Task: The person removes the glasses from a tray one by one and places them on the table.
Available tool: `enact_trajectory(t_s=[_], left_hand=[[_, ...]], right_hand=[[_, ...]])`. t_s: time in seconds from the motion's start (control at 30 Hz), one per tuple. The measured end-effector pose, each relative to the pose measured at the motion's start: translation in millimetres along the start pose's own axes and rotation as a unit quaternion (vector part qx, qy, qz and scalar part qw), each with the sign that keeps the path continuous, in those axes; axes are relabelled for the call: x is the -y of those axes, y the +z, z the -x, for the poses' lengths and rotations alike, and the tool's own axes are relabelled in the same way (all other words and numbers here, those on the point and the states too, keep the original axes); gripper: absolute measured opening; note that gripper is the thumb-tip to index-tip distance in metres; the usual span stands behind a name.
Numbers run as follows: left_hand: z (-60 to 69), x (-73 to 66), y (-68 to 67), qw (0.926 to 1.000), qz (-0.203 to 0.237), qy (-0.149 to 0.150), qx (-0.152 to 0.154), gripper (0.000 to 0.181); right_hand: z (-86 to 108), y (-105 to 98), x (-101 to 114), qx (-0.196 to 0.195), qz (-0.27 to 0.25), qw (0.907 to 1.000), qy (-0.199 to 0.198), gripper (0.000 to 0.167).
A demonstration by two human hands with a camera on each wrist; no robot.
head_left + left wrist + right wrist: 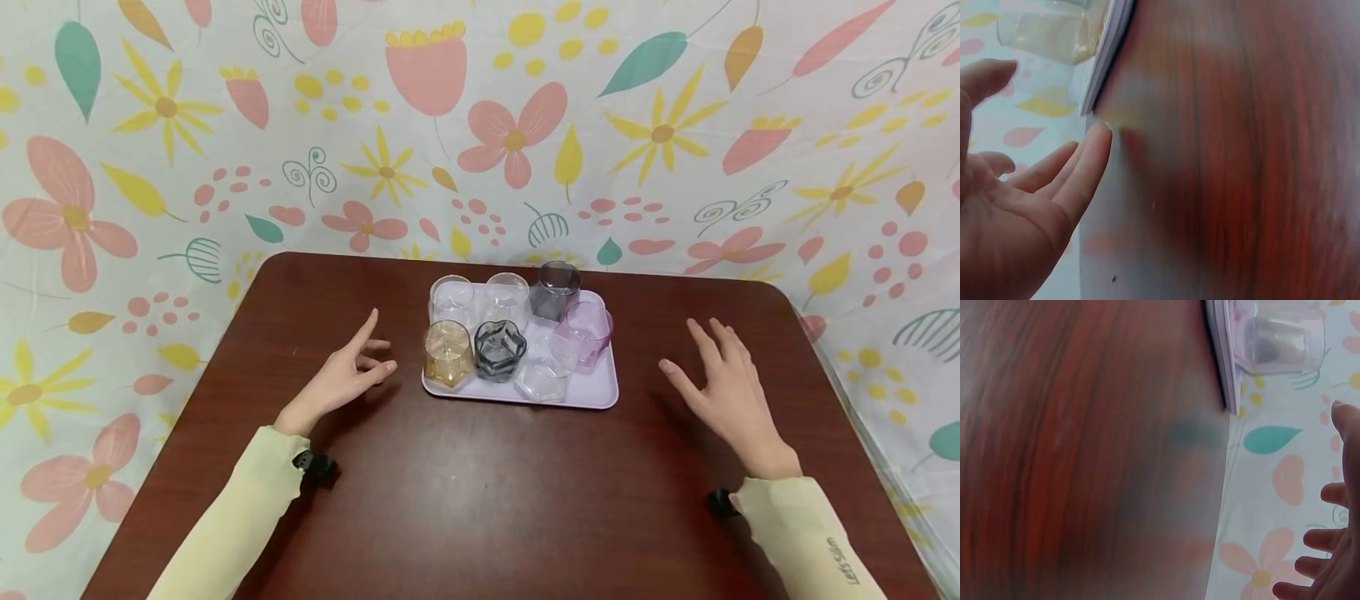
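A flowered cloth (300, 171) begins at the far left and runs behind a dark reddish-brown wooden counter (487, 500) to the far right. On the left, a pale yellow-green sleeve (228, 517), with a black band (318, 468) at its cuff, leads to a person's left hand (335, 379). It is over the counter, just beside the tray, its grip released and its fingers apart. Next, near the counter's back edge, is a pale lilac tray (600, 385) carrying seven cups. At its left end, an amber cup (448, 357) stands in front of a clear cup (452, 298). In the middle, a smoky cup (500, 354) with a wavy rim stands in front of a second clear cup (507, 296). Farther right, a third clear cup (546, 373) is at the front and a dark grey cup (555, 293) at the back, with a pink cup (588, 335) by the right edge. Well apart from the tray on the right, the right hand (723, 396) is over the counter, fingers spread, its grip also released, with a matching sleeve (806, 533) behind it.
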State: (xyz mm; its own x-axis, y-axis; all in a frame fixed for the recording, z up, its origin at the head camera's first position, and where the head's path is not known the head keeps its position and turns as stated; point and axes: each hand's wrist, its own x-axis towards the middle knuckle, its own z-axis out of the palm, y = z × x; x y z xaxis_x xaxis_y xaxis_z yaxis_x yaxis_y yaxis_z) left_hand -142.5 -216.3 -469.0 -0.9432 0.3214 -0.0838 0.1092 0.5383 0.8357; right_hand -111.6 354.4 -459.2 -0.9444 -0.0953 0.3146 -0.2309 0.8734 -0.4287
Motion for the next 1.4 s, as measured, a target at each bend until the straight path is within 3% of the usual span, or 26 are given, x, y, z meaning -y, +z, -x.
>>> enact_trajectory(t_s=[0.17, 0.27, 0.5, 0.73, 1.03, 1.4], left_hand=[[-1.9, -2.1, 11.1, 0.9948, 0.1, 0.0, 0.021, 0.102], [-4.7, -4.1, 18.5, 0.9911, 0.131, 0.005, 0.023, 0.104], [-11.1, -6.3, 35.4, 0.994, 0.109, 0.002, 0.005, 0.099], [-22.2, -8.8, 47.5, 0.9913, 0.129, 0.013, 0.022, 0.088], [-31.4, -10.1, 51.8, 0.9987, 0.043, 0.003, 0.026, 0.088], [-38.3, -15.8, 49.8, 0.9976, 0.055, -0.031, 0.027, 0.095]], right_hand=[[-2.5, 5.8, 9.1, 0.002, -0.009, 0.9999, -0.011, 0.077], [-5.5, 9.4, 14.8, 0.004, -0.017, 0.9998, -0.012, 0.076], [-11.9, 20.7, 28.7, 0.027, -0.046, 0.9986, 0.006, 0.074], [-15.5, 30.4, 39.7, 0.029, -0.074, 0.9968, 0.006, 0.072], [-18.8, 37.5, 47.8, 0.034, -0.093, 0.9951, 0.008, 0.072], [-21.5, 42.4, 50.2, 0.03, -0.103, 0.9942, 0.008, 0.073]])
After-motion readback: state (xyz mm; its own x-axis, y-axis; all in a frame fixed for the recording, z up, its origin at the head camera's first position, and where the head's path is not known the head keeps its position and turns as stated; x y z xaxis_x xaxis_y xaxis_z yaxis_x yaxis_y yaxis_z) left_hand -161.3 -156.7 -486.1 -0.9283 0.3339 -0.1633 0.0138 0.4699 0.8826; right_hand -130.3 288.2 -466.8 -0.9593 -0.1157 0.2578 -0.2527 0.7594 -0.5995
